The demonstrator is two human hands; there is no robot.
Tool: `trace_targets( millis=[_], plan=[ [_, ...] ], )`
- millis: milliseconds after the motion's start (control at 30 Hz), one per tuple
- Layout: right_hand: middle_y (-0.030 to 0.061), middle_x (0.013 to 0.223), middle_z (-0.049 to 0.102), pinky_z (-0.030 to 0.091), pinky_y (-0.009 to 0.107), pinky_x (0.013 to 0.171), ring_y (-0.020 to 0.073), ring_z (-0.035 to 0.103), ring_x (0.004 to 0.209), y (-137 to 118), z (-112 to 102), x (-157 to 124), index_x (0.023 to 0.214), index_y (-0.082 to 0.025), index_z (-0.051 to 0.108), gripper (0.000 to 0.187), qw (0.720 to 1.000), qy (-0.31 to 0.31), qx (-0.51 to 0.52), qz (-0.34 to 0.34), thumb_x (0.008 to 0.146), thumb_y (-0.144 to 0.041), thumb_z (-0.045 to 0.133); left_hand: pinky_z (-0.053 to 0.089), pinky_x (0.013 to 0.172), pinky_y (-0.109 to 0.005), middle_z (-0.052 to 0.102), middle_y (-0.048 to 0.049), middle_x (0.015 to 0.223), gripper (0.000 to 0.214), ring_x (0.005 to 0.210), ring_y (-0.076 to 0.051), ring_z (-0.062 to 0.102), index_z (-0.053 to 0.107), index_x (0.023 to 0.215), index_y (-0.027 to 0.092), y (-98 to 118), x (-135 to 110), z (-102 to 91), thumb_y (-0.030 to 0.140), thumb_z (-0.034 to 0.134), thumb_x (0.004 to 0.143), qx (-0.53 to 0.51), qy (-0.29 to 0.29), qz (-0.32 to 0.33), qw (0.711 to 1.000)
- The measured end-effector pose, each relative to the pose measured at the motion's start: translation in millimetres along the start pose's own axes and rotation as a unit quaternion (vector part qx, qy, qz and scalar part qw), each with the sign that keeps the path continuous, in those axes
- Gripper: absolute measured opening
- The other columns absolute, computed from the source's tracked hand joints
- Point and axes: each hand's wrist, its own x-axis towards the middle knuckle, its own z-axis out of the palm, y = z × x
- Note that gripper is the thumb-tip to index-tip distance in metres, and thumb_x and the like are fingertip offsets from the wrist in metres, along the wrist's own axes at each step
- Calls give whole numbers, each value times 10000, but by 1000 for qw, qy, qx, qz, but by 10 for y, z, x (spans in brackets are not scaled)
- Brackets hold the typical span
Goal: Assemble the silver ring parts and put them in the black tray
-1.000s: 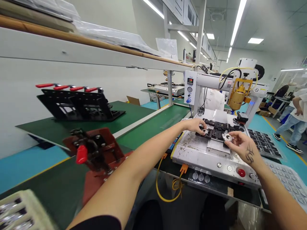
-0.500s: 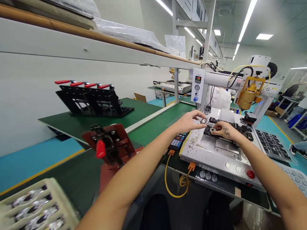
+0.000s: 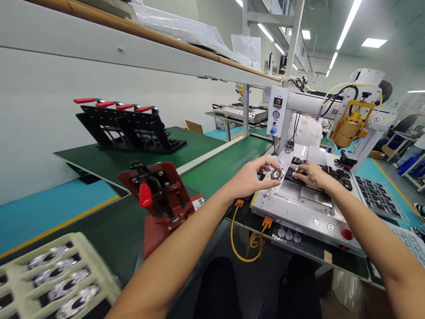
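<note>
The left hand [image 3: 252, 178] is closed in a pinch on a small metal ring [image 3: 276, 173], thumb under and fingertips over. It holds the ring in the air just past its own fingertips, above the near left corner of the white plate [image 3: 288, 206]. Just right of the ring, the right hand [image 3: 310, 176] lies palm down on the black fixture [image 3: 338, 179] that sits on that plate. Its fingertips [image 3: 298, 174] press on the fixture's left end, near the ring but not touching it — whether they grip anything underneath I cannot tell. Beyond the right hand and above it hangs a brass head [image 3: 347, 128] fed by a yellow hose. Right of that hand lies a dark tray [image 3: 376, 199] of small cells, and below its wrist, on the machine's front, is a red button [image 3: 347, 234]. Under the left hand a yellow cable [image 3: 237, 241] loops down off the bench [image 3: 215, 170]. Left of the left forearm stands a red clamp [image 3: 159, 195], with a black rack [image 3: 126, 130] with red handles farther left and behind it. Down by the left elbow is a pale tray [image 3: 59, 274] of shiny parts. Behind the machine, beyond both hands, stands a person [image 3: 307, 130] in white.
</note>
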Motion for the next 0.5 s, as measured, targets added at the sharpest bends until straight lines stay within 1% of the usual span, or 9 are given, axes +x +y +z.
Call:
trace_targets(
  millis=[67,133,167,233,300,333,400,433,500],
  plan=[
    [121,977,678,484,435,949,309,630,991,-55,-84,-75,1063,-219,856,250,1000,25,2,6,997,-439,755,552,1100,-465,715,-80,1293,370,1163,-249,675,696,1149,252,101,-51,46,403,843,844,2,8,3,1000],
    [149,1092,693,467,461,1020,331,622,1101,-70,-215,-316,1186,-201,822,321,998,65,4,21,1075,-432,629,550,1112,-472,730,-84,1283,394,1172,-258,684,702,1164,242,186,-159,111,399,852,836,-1,19,-3,1000],
    [155,1153,694,455,465,1056,330,614,1157,-56,-287,-514,1242,-193,793,361,995,93,7,32,1114,-423,544,555,1110,-473,742,-87,1264,412,1164,-262,696,702,1170,235,215,-243,146,401,862,827,-5,28,-11,1000],
    [143,1201,696,455,452,1076,307,614,1189,1,-404,-1053,1280,-193,746,407,984,168,12,60,1151,-409,427,587,1073,-470,768,-89,1189,455,1102,-267,732,697,1174,229,242,-468,213,413,887,804,-21,48,-43,998],
    [111,1121,710,506,422,963,280,646,1048,78,-437,-1707,1196,-207,748,338,952,289,23,96,1111,-443,521,630,1005,-464,789,-87,1112,477,1017,-268,763,684,1167,236,226,-733,275,421,907,789,-47,55,-85,994],
    [101,1090,711,512,420,924,274,642,988,121,-413,-2034,1166,-212,748,311,940,316,13,127,1086,-451,565,646,972,-459,797,-86,1086,476,988,-270,772,679,1161,241,204,-861,310,419,912,786,-61,52,-105,991],
    [97,1044,707,504,436,898,281,620,945,214,-294,-2596,1092,-207,743,330,925,328,-12,190,1025,-515,645,664,927,-444,806,-81,1052,457,958,-268,784,673,1151,248,147,-1076,401,407,908,793,-82,37,-137,986],
    [92,1004,698,499,446,893,282,606,917,259,-213,-2807,1046,-203,734,370,917,331,-21,221,991,-565,677,666,920,-435,807,-77,1044,444,954,-264,788,671,1145,246,114,-1154,460,399,902,798,-90,26,-149,984],
    [87,952,670,488,474,908,292,587,909,318,-42,-3071,964,-203,702,453,901,339,-30,268,948,-655,692,661,918,-415,805,-62,1029,430,945,-249,790,666,1141,239,37,-1253,606,386,890,805,-100,0,-168,981]
  ],
)
